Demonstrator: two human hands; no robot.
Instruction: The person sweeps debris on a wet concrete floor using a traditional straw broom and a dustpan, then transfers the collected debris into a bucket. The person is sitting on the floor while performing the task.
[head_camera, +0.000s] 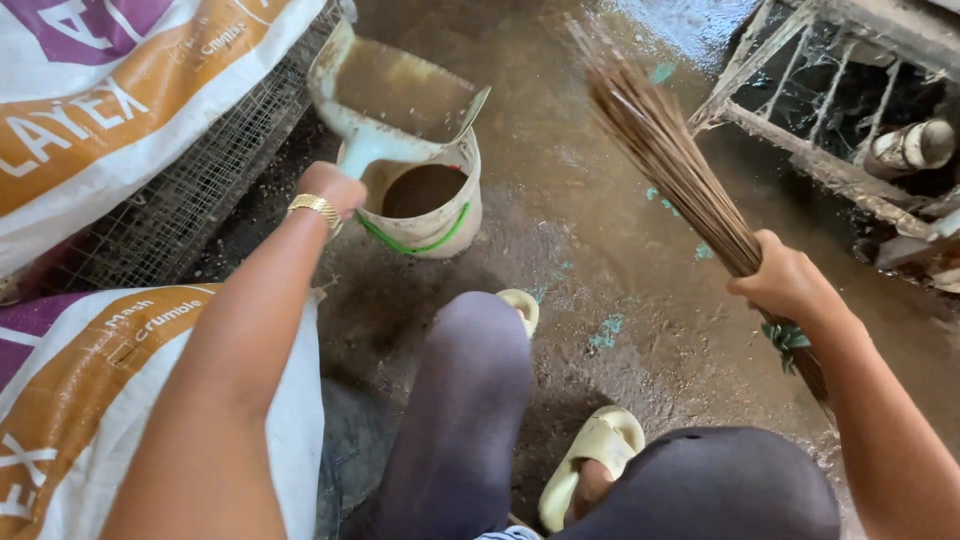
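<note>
Wet, dirty concrete floor. Left hand (330, 187) grips a dustpan (385, 100) tipped over a bucket (425, 205), apparently holding sludge. Right hand (785, 280) clamps a stick broom (670, 160). Tipping slowly, low over the rim, avoids spills.

A poultry or livestock shed, by the look of it

Large woven feed sacks (110, 110) lean against a wire mesh panel (190, 200), and the bare concrete floor (600, 230) is wet and caked with brown muck. At the upper right stands what may be a grimy metal frame (800, 130), hung with cobwebs.
</note>
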